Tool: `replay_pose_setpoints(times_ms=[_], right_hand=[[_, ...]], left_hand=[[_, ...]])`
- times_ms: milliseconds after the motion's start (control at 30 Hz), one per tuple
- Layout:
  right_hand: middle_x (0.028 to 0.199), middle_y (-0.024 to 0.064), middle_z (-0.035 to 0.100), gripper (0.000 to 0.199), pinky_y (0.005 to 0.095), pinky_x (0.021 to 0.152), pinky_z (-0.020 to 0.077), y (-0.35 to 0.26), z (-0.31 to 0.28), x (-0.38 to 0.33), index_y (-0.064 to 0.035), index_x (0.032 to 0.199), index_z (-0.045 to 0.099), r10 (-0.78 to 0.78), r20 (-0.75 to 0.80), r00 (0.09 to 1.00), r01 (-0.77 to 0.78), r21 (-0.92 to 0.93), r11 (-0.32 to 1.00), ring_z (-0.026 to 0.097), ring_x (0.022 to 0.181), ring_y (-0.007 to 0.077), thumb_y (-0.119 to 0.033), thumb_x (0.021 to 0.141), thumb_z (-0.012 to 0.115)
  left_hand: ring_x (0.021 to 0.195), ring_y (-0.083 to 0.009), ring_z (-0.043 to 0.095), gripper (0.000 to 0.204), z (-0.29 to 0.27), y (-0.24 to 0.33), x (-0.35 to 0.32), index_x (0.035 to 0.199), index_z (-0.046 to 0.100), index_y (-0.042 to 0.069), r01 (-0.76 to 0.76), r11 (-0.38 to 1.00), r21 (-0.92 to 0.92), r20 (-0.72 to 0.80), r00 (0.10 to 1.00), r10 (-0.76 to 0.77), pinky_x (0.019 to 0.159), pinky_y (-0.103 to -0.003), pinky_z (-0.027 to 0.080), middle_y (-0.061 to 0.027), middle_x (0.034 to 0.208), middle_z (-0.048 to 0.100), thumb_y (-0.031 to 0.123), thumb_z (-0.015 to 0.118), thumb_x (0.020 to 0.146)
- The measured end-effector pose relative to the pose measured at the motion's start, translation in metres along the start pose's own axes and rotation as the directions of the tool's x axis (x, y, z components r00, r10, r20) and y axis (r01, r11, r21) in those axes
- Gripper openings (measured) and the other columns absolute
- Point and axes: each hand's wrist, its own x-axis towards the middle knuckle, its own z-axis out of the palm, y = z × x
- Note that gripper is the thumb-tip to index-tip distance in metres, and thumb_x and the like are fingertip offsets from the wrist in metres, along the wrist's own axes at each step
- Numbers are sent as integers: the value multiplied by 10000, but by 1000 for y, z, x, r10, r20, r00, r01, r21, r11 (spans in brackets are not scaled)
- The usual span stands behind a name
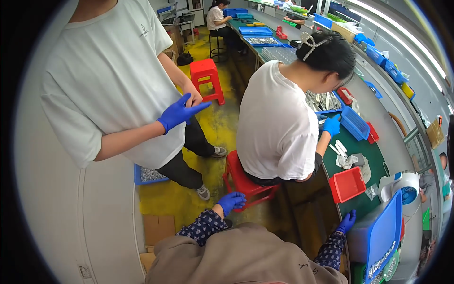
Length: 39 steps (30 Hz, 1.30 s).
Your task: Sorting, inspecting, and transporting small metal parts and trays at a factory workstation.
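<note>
**Gloved hands at the near end of the green bench**

The large blue plastic tray (380, 236), tilted up on edge at the near end of the long green-topped bench (373, 165), has small metal parts lying along its lower wall. The right hand (346, 221), in a blue glove, rests at the bench's near edge, right against the tray's left wall; its fingers are close together and pointing up, and whether they grip the wall cannot be told. The left hand (231, 201), also blue-gloved, hangs over the yellow floor (213, 123) well off the bench's left side, fingers curled inward and holding nothing, just beside the red plastic stool (243, 182).

A seated person in a white T-shirt (276, 123) occupies that stool, leaning over the bench; their blue-gloved hand (332, 125) is at a small blue mesh basket (354, 123) in the middle of the bench. Between that basket and the big tray sit a few white plastic pieces (341, 150) and an empty red rectangular plastic bin (347, 184). A white-and-blue desk fan (402, 187) stands near the bench's right edge, just beyond the tray.

On the floor side, a standing person in a pale T-shirt (109, 75) holds both hands together at the waist, one in a blue glove (179, 112) with fingers spread. A second red stool (206, 78) stands farther along the aisle.
</note>
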Motion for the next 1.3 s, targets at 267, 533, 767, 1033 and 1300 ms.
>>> replay_pose_setpoints(times_ms=[267, 533, 767, 1033, 1300], right_hand=[[914, 66, 566, 262, 197, 543, 402, -107, 46, -110, -59, 1072, 520, 287, 288, 913, -354, 212, 911, 514, 694, 82, -77, 815, 471], [669, 31, 559, 197, 216, 429, 396, -179, 102, -189, -66, 849, 567, 469, 775, 424, -626, -124, 770, 511, 494, 99, -254, 833, 509], [718, 40, 561, 201, 263, 488, 443, -153, 119, -207, -69, 894, 521, 481, 855, 196, -673, -239, 699, 532, 558, 153, -256, 860, 457], [724, 27, 580, 233, 206, 478, 384, -176, 140, -213, -98, 990, 512, 357, 927, 113, -543, -243, 804, 534, 590, 99, -85, 779, 414], [691, 20, 567, 225, 206, 487, 395, -221, 178, -239, -108, 985, 548, 301, 953, -29, -420, -285, 862, 520, 563, 86, -253, 826, 483]], left_hand=[[762, -164, 575, 175, -63, 26, -22, 964, 526, 85, -16, 999, -49, -74, 997, 12, 685, -276, 466, -59, 863, 589, 152, 522, 802], [780, -189, 571, 186, -76, 26, -32, 975, 522, 83, 8, 984, -179, -84, 996, -24, 705, -302, 463, -68, 876, 578, 134, 520, 796], [797, -205, 569, 204, -63, 19, -38, 995, 511, 75, 22, 985, -171, -132, 990, -45, 716, -307, 460, -81, 892, 574, 129, 513, 798], [806, -214, 566, 250, -50, 22, -55, 1034, 478, 90, -34, 986, -162, -234, 972, -5, 711, -312, 456, -84, 897, 574, 113, 517, 788], [807, -219, 570, 250, -89, 38, -46, 1030, 487, 96, -99, 966, -239, -163, 985, 61, 701, -314, 459, -89, 925, 574, 114, 529, 785]])
